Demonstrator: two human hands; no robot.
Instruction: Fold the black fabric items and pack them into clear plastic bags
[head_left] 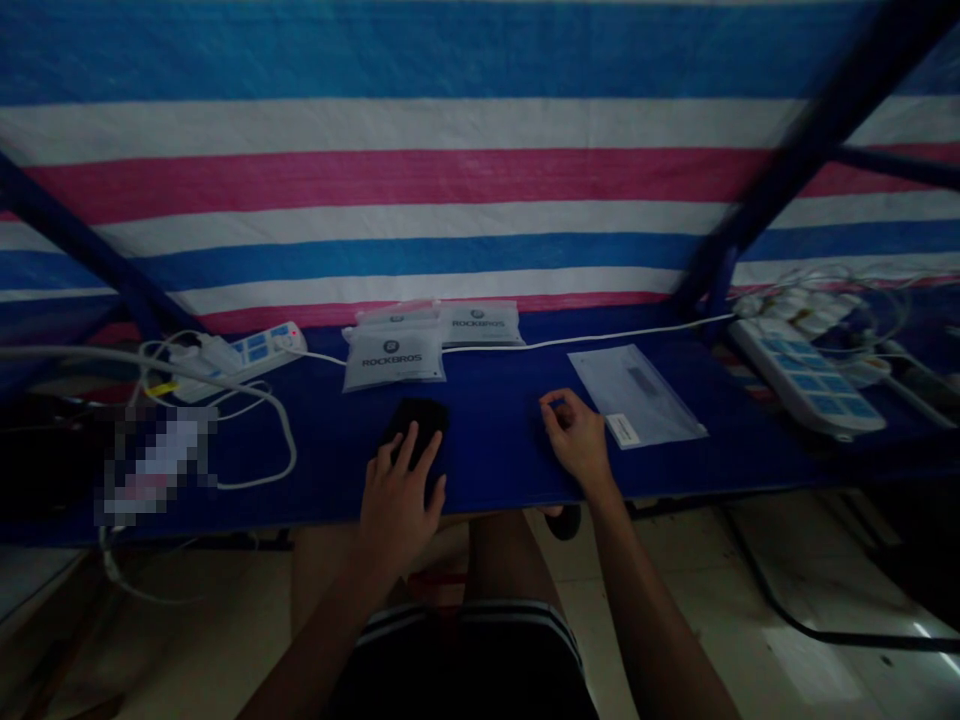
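My left hand (397,500) lies with its fingers spread over a flat black item (417,411) on the blue tabletop (495,440). The item looks dark and soft, but its kind is not clear. To the right, my right hand (577,437) rests near the front of the table, thumb and fingers drawn together; whatever they pinch, if anything, is too dark to make out. Just beyond that hand lies a clear zip bag (645,395) with a small white label. Behind my left hand sits a frosted ROCKBROS pouch (394,357), with another ROCKBROS pouch (480,322) farther back.
A power strip (255,347) with plugs and white cables stands at the left, near a blurred-out object (157,465). Another power strip (810,375) lies at the right beside tangled cables. A white cord (600,338) crosses the back. Blue frame bars (780,170) slant before striped sheeting.
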